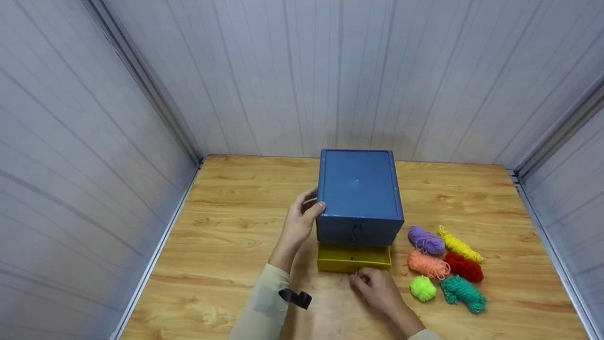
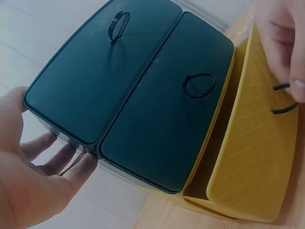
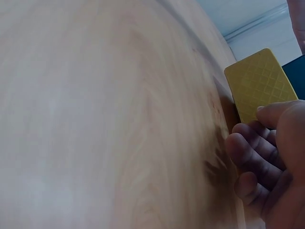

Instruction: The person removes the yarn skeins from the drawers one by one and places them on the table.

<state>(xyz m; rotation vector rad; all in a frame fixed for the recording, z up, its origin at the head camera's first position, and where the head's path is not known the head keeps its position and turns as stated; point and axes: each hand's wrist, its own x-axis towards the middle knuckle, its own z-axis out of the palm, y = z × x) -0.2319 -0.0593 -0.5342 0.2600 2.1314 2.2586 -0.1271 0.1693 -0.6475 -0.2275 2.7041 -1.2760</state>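
Note:
A small blue drawer cabinet (image 1: 361,184) stands on the wooden table. In the left wrist view, its two upper drawer fronts (image 2: 157,105) look dark teal, each with a black loop pull. The yellow bottom drawer (image 1: 354,259) is partly pulled out. My left hand (image 1: 302,219) rests against the cabinet's left side, thumb on the top edge and fingers spread along the side. In front of the yellow drawer, my right hand (image 1: 377,288) pinches its black loop pull (image 2: 284,110) between thumb and fingers. The right wrist view shows this hand (image 3: 271,157) at the yellow front.
Right of the cabinet lie several yarn bundles: purple (image 1: 427,240), yellow (image 1: 460,243), orange (image 1: 428,264), red (image 1: 465,267), lime (image 1: 423,288) and green (image 1: 464,293). Pale panel walls (image 1: 283,80) enclose the table (image 1: 226,236) at the back and both sides.

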